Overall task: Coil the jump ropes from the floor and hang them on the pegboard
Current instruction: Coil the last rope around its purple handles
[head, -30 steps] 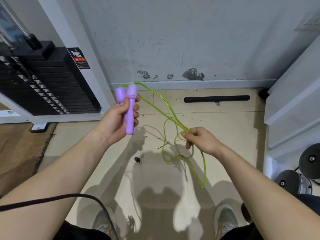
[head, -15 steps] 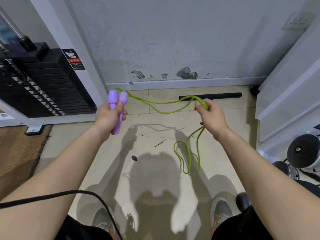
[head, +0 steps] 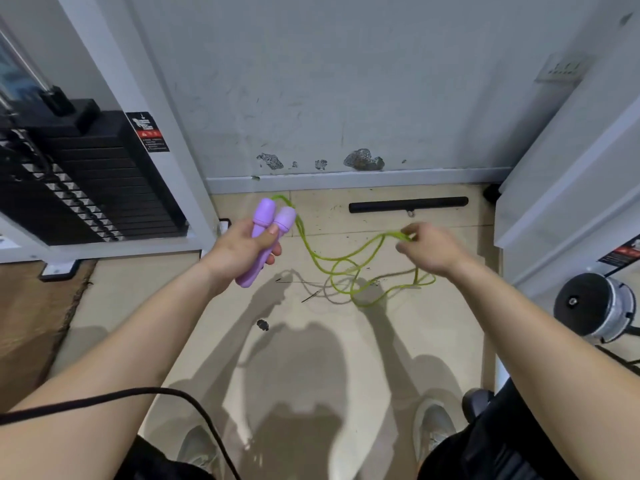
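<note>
The jump rope's green cord (head: 332, 265) hangs in loops over a beige tiled floor (head: 311, 358), near a scuffed grey wall (head: 346, 98), with a weight stack (head: 86, 188) at the left. The left hand (head: 239, 251) grips both purple handles (head: 266, 230) together, and the right hand (head: 429, 247) pinches the cord's right bend.

Weight stack (head: 86, 188) left, bar (head: 408, 205) ahead near wall (head: 346, 81) (on floor (head: 433, 334)), dumbbell (head: 595, 306) right.
</note>
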